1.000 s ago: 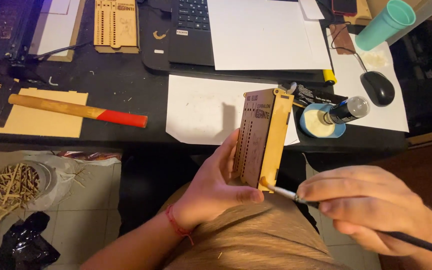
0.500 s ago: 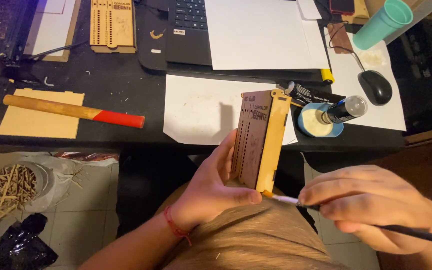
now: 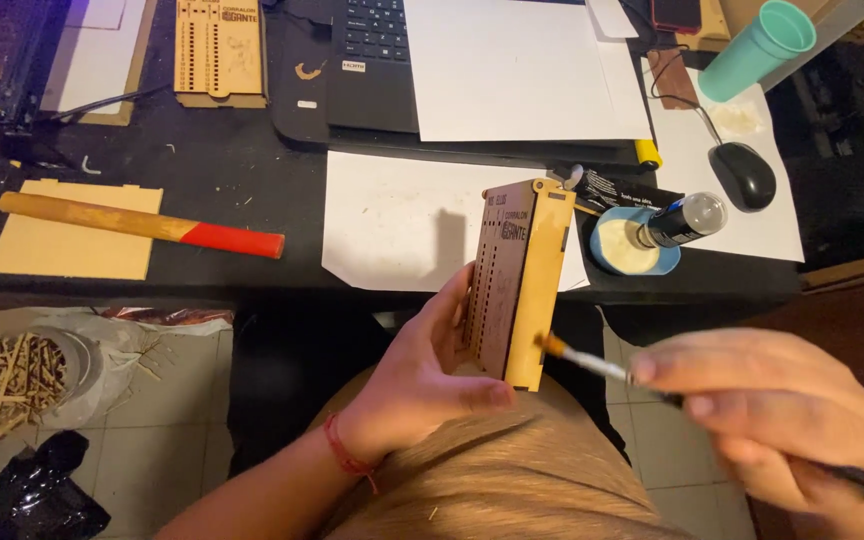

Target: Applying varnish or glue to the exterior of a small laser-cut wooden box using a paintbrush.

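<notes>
Right hand: closed around a thin paintbrush, bristle tip just beside the box's lower edge.
Left hand: gripping a wooden box upright above the lap, thumb under its bottom corner.
Tabletop: behind the box, a hammer, white paper, a laptop.
</notes>
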